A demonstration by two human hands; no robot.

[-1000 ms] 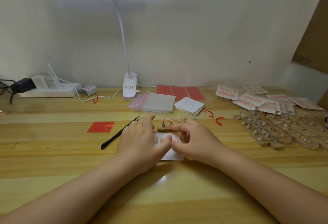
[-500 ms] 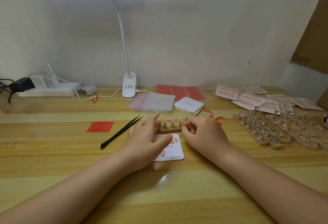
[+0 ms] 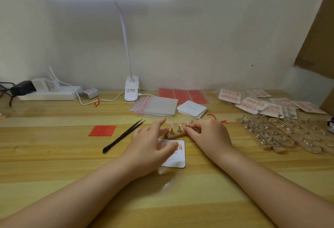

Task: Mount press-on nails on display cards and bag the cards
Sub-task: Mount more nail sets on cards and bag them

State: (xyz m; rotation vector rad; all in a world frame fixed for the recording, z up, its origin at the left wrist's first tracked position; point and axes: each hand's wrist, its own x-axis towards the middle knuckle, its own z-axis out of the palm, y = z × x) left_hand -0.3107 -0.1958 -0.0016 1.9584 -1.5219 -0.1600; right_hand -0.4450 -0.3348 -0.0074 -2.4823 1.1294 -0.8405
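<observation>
Mounting step going on: left hand (image 3: 148, 148) is lying flat, fingers relaxed, pinning the display card (image 3: 178, 159) on the tabletop. Right hand (image 3: 207, 133) is pinching a nail off the wooden stand (image 3: 176, 134) at 12 o'clock of the card. Next up, probably sticking it on carefully.

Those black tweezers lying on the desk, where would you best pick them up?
Grip the tweezers around the middle of the shaft, coming from above. They lie flat and slanted, sharp tips pointing away toward the bags, so the middle should balance and keep fingers off the points.
</observation>
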